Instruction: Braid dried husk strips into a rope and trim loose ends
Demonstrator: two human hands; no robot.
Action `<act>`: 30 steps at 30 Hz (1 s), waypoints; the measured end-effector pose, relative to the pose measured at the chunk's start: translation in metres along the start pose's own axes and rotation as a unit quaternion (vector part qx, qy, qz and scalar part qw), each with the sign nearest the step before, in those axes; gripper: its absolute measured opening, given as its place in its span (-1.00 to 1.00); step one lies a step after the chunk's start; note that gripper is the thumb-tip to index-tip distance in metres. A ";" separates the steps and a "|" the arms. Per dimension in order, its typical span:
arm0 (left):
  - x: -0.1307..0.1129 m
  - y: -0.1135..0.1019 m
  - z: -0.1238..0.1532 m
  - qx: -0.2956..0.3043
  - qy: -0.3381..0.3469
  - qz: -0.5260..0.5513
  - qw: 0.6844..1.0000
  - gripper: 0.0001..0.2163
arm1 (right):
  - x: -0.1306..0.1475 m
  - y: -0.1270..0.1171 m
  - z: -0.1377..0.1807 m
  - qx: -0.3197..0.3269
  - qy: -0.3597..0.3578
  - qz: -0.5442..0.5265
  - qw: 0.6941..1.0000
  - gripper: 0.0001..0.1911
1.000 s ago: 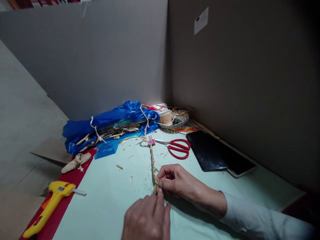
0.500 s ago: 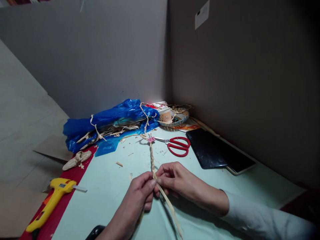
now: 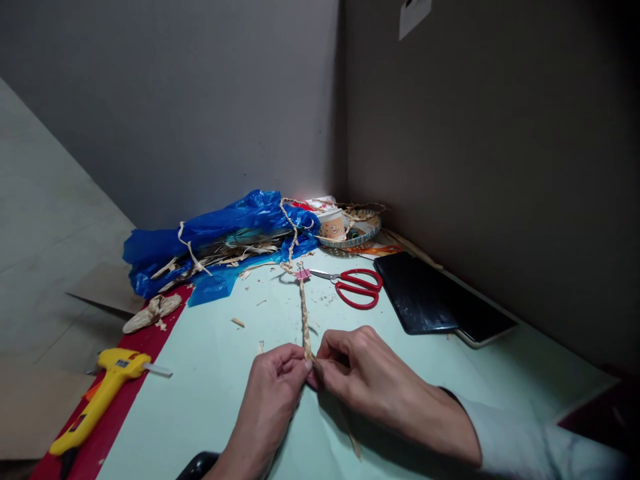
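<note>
A plaited cord [image 3: 304, 313] of pale dry fibre runs down the middle of the table [image 3: 200, 373], its worked end between the two hands, nearer the front edge than the far one. The left hand [image 3: 275, 387] has thumb and forefinger closed on that end; the right hand [image 3: 370, 373] pinches it from the other side, thumb and forefinger together, other fingers curled. A loose strand [image 3: 354, 443] trails below the right hand toward the front edge. Farther up, a pink binder clip [image 3: 303, 274] grips the cord, the scissors' [image 3: 359, 288] tips just beside it and their red handles toward the right edge.

The table wears a pale green cover, scattered with fibre scraps, and a red band [image 3: 127, 403] along its left edge. On that band lie a yellow glue gun [image 3: 107, 387] and, beyond it, a fibre bundle [image 3: 153, 313]. A blue plastic bag [image 3: 210, 240] of dry strips spreads along the far edge; in the far corner sit a round basket [image 3: 370, 230] and a paper cup [image 3: 331, 225]. Two dark flat slabs [image 3: 415, 293] overlap near the right edge.

Grey panels [image 3: 225, 100] rise behind the far and right edges, meeting at the corner; a white label [image 3: 414, 17] is on the right one. Pale floor [image 3: 45, 200] shows past the left edge.
</note>
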State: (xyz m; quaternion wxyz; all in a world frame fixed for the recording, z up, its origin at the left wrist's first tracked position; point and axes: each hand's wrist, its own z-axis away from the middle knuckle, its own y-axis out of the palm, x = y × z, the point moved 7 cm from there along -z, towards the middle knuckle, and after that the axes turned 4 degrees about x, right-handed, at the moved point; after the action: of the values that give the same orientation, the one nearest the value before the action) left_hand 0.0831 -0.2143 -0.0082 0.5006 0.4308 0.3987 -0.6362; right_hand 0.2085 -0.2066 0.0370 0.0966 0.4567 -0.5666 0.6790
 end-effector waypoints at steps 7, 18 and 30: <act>0.007 0.001 0.005 0.009 -0.033 0.035 0.999 -0.78 | 0.020 0.025 0.019 0.002 -0.173 0.197 0.965 -0.83; -0.005 0.003 0.010 0.036 -0.013 0.108 0.993 -0.76 | 0.010 -0.009 0.004 -0.036 -0.058 -0.038 0.997 -0.72; -0.001 0.011 0.010 0.062 0.015 0.097 0.993 -0.77 | -0.018 0.028 -0.010 0.089 0.011 -0.240 0.967 -0.70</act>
State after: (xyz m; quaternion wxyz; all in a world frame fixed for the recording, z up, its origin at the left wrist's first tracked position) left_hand 0.0923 -0.2256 -0.0046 0.5263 0.5068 0.3221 -0.6020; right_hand 0.1953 -0.2006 0.0059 0.2218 0.5785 -0.3763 0.6888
